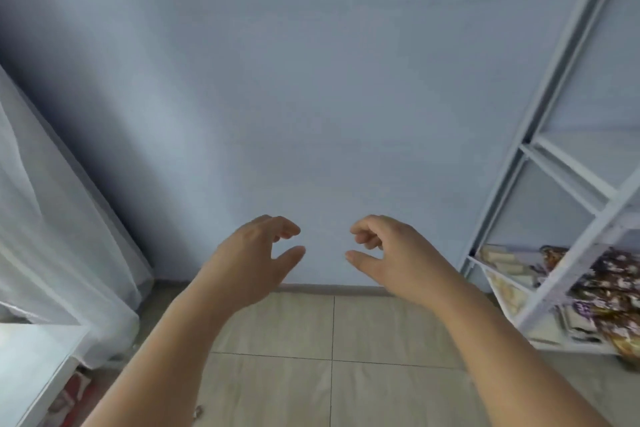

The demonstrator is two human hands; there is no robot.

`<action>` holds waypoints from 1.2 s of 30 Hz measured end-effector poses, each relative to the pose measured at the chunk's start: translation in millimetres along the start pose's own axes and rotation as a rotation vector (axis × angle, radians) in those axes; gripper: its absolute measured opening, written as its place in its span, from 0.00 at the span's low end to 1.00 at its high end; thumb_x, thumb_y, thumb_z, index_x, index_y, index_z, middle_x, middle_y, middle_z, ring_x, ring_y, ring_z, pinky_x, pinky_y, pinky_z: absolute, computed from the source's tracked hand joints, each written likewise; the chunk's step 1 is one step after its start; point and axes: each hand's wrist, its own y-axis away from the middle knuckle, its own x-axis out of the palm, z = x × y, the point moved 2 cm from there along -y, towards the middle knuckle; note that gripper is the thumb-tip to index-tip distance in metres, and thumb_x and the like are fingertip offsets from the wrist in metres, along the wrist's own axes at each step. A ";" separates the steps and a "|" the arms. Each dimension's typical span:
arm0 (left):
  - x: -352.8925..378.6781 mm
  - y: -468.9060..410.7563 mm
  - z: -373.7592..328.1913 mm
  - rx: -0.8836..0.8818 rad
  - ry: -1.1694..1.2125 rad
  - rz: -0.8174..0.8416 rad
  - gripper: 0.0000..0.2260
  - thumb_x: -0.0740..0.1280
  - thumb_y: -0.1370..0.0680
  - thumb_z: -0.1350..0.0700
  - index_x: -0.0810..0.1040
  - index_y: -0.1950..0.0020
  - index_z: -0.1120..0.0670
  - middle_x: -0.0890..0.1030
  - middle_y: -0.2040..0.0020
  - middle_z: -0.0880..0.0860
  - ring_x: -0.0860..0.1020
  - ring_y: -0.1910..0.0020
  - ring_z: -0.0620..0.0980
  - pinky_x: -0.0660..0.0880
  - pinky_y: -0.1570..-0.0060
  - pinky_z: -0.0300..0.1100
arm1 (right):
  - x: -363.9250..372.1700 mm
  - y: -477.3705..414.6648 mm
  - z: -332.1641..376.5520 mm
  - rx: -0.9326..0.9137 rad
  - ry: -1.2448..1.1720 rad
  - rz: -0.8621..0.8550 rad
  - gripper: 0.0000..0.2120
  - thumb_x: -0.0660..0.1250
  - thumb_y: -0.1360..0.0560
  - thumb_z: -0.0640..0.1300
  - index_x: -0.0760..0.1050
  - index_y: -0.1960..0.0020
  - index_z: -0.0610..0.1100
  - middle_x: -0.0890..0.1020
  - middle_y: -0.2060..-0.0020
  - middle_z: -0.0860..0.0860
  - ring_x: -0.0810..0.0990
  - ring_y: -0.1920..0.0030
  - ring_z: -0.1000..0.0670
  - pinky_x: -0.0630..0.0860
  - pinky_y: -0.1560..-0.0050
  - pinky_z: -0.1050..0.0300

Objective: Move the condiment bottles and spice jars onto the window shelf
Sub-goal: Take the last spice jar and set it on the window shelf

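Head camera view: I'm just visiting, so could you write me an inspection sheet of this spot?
Surface: beige tiled floor; a white ledge at lower left.
Job's things: nothing seen; no bottles or jars in view.
Clutter: snack packets on the lower shelves of the white rack; a small scrap on the floor.
Grippers: left hand and right hand held out side by side, fingers loosely curled, holding nothing.
Cables: nothing seen.
Surroundings: plain blue-grey wall ahead, sheer curtain at left.
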 end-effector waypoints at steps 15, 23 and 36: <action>126.5 -26.0 -287.0 0.349 0.078 0.172 0.14 0.66 0.20 0.41 0.76 0.35 0.41 0.78 0.41 0.38 0.76 0.41 0.38 0.74 0.39 0.42 | -178.4 181.6 -201.6 0.289 0.044 -0.205 0.21 0.70 0.23 0.59 0.74 0.32 0.56 0.78 0.43 0.62 0.78 0.44 0.62 0.78 0.42 0.58; 178.9 -69.2 -376.6 0.480 0.108 0.262 0.13 0.66 0.20 0.40 0.76 0.36 0.40 0.78 0.42 0.37 0.77 0.42 0.38 0.74 0.40 0.40 | -231.9 209.1 -269.2 0.391 0.055 -0.275 0.19 0.69 0.22 0.58 0.75 0.34 0.55 0.78 0.45 0.61 0.77 0.45 0.62 0.78 0.42 0.58; 252.1 -178.0 -515.7 0.632 0.217 0.374 0.15 0.66 0.20 0.41 0.76 0.34 0.41 0.78 0.39 0.38 0.76 0.41 0.37 0.75 0.37 0.43 | -343.9 180.4 -388.7 0.510 0.154 -0.357 0.19 0.69 0.22 0.59 0.73 0.33 0.57 0.78 0.44 0.63 0.76 0.46 0.64 0.75 0.45 0.62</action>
